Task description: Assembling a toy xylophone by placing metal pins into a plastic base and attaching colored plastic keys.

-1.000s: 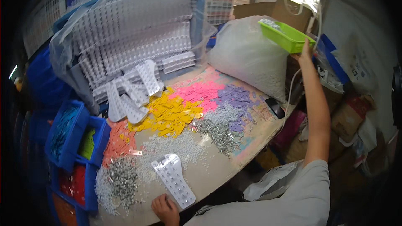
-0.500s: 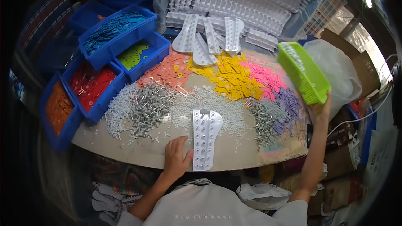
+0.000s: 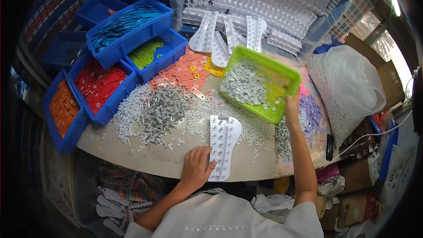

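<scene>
My right hand [image 3: 291, 111] grips the near right corner of a lime-green mesh basket [image 3: 285, 80]. Small whitish round caps [image 3: 242, 81] are heaped toward its left side. The basket is held over the middle right of the table, hiding most of the yellow pieces. My left hand [image 3: 196, 166] lies beside a white foot-shaped plastic tray [image 3: 225, 150], fingers stretched out, fingertips at its left edge. Rows of round sockets line both sides of the tray, with small metal pins down its middle.
Metal rivets [image 3: 165, 112], white pegs [image 3: 131, 108] and coral strips [image 3: 183, 72] lie in heaps. Blue bins [image 3: 132, 77] with coloured pieces stand left. More white trays [image 3: 204, 33] lie at the back, before a stacked crate. A clear bag [image 3: 348, 88] stands right.
My right hand has brought the green basket leftward and down, from beside the bag to over the table's middle. My left hand has moved slightly right, closer against the white tray.
</scene>
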